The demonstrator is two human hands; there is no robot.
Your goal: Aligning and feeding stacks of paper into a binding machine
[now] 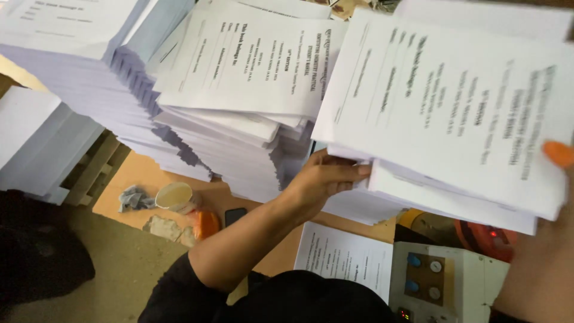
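Observation:
I hold a thick bundle of white printed sheets (454, 113) lifted at the right of the head view. My left hand (326, 179) grips its lower left edge from underneath, fingers tucked under the sheets. My right hand (559, 154) clamps the right edge, with only an orange-tipped thumb showing on top of the paper. Just left of the bundle stands a tall, uneven stack of the same printed sheets (239, 101).
More paper stacks rise at the upper left (72, 66) and far left (36, 143). Below lie a loose printed sheet (344, 254), a white control box with blue knobs (442, 281), a tape roll (173, 196), a dark phone (234, 215) and a crumpled rag (134, 197).

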